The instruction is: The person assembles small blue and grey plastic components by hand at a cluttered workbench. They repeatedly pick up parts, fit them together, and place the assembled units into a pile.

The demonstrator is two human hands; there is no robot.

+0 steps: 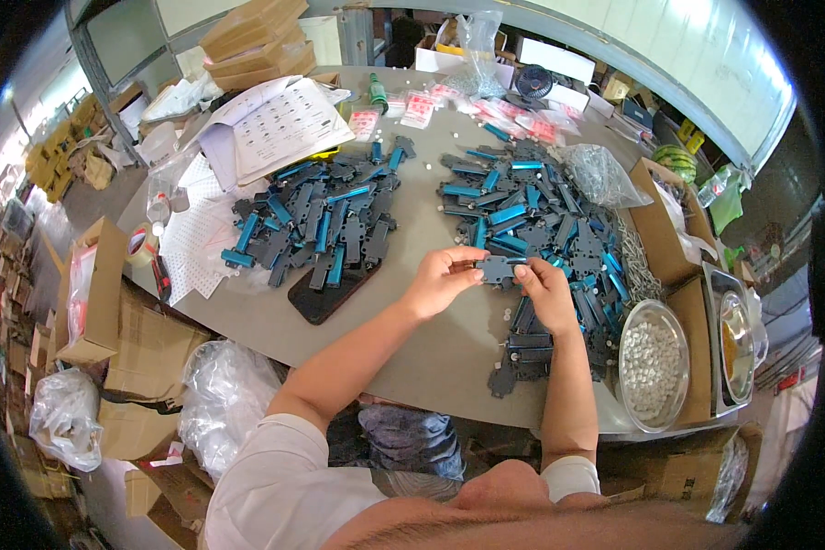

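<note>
Between my two hands is a dark grey, notched flat part (pixel 498 270), held level over the near side of the right-hand pile. The fingers of my left hand (pixel 438 282) pinch its left end. My right hand (pixel 548 291) grips the right end with thumb and fingers. Beneath and beyond it spreads a pile of similar grey and blue parts (pixel 509 215). A second pile of such parts (pixel 335 220) lies to the left, beside a dark flat case (pixel 332 299) on the table. A round metal bowl (pixel 624 390) full of small white pieces stands right of my right forearm.
Chains (pixel 639 261), a clear plastic bag (pixel 603 174) and an open cardboard box (pixel 674 225) border the right pile. Printed sheets (pixel 289 128) lie far left. A green bottle (pixel 378 93) and red-and-white packets (pixel 419 108) sit at the back. Tape (pixel 140 243) rests at the left edge.
</note>
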